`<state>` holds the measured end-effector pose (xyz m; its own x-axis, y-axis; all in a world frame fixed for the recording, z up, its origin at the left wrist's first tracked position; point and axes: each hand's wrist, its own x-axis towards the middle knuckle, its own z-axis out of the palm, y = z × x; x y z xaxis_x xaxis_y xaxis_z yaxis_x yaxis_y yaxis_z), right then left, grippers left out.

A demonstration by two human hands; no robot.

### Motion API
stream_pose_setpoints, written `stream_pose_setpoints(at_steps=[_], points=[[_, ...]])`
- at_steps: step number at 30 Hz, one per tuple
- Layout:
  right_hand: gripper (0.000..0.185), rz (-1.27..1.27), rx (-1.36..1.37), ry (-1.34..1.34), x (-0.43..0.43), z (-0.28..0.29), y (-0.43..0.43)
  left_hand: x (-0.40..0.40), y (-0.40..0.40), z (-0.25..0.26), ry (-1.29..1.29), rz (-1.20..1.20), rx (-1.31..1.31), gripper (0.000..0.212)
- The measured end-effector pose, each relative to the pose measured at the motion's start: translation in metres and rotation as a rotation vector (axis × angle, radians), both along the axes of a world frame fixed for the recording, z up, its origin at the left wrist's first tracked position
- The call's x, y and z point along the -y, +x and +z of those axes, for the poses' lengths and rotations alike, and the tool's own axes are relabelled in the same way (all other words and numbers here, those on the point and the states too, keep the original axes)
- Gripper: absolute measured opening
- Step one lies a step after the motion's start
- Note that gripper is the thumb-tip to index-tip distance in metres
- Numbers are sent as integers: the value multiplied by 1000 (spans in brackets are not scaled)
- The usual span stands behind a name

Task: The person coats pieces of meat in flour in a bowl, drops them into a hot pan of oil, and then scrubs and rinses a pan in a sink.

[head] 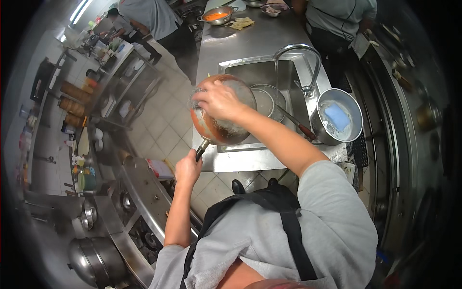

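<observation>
My left hand (188,168) grips the black handle of a frying pan (231,132), which is tilted with its orange-brown and grey underside towards me. My right hand (220,99) presses a wire scourer (195,97) against the pan's far left side. The pan is over the left part of a steel sink (297,83). Water runs in a thin stream from a curved tap (316,63). Beneath it in the sink lies a round strainer (269,99), partly hidden by the pan. A tool with a wooden handle (306,132) leans across the sink's right rim.
Right of the sink stands a metal pot (317,124) of soapy water with a blue sponge (337,116). On the far counter (260,39) sits a colander (225,20) of orange shreds. Co-workers stand at both sides of it. A stove (146,234) is at lower left.
</observation>
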<state>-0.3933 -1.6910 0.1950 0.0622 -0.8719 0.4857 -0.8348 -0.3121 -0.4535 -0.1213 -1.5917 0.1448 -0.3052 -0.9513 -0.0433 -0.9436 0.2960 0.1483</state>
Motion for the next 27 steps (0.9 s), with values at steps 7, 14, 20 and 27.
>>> stream_pose_setpoints(at_steps=[7,14,20,27], points=[[31,-177,510,319,45,-18,-119,9,-6,14,-77,-157,106,24],[29,64,437,-136,-59,-26,-34,-2,-4,18,14,-30,60,25],[40,234,2192,158,-70,-138,-117,0,-9,15,66,27,17,30],[47,-962,346,-157,-26,-119,-189,-2,-9,14,117,74,29,31]])
